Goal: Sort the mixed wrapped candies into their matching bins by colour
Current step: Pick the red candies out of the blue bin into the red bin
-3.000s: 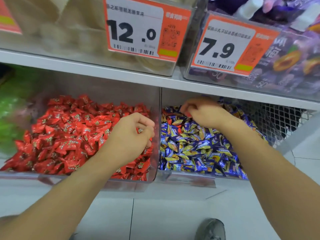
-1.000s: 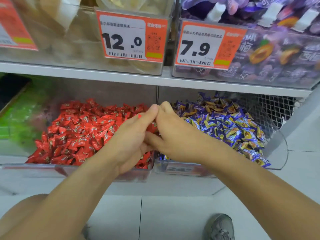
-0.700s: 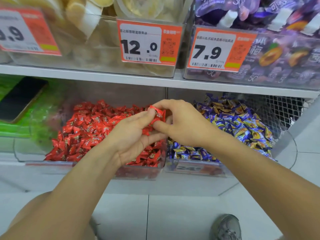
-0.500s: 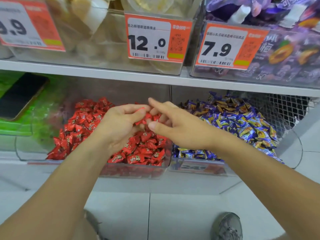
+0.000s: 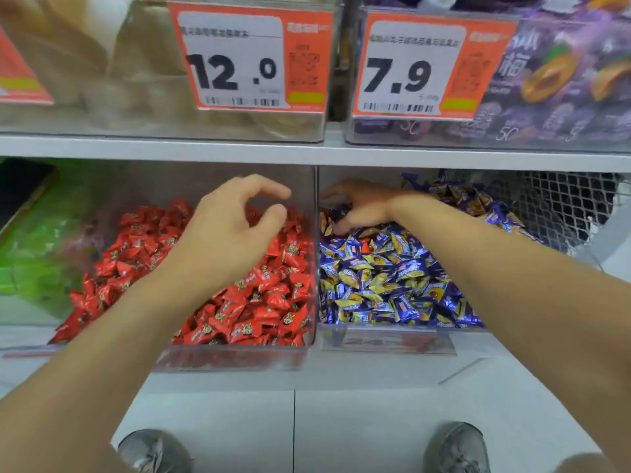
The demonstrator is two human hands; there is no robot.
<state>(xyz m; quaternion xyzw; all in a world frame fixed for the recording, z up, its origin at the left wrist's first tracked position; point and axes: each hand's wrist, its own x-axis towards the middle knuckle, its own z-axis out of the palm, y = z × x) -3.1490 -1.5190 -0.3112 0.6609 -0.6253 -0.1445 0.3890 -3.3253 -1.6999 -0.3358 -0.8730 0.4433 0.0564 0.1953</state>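
A clear bin (image 5: 235, 358) holds a heap of red wrapped candies (image 5: 273, 295). Right of it, a second clear bin (image 5: 389, 341) is full of blue-and-yellow wrapped candies (image 5: 386, 281). A small red piece (image 5: 364, 247) shows among the blue wrappers. My left hand (image 5: 228, 230) hovers over the red heap, fingers loosely curled, thumb and forefinger apart with nothing between them. My right hand (image 5: 362, 206) reaches into the back left of the blue bin, its fingers resting on the blue candies; its fingertips are partly hidden by the wrappers.
A white shelf edge (image 5: 307, 153) runs just above both bins, carrying clear boxes with orange price tags 12.0 (image 5: 249, 59) and 7.9 (image 5: 426, 66). A green bin (image 5: 37, 247) stands at the left, wire mesh (image 5: 560, 206) at the right. My shoes (image 5: 153, 452) are on the white floor.
My hands were together over the red bin with a red candy between them. They have parted: the right hand moved into the blue bin, and the left hand now holds nothing.
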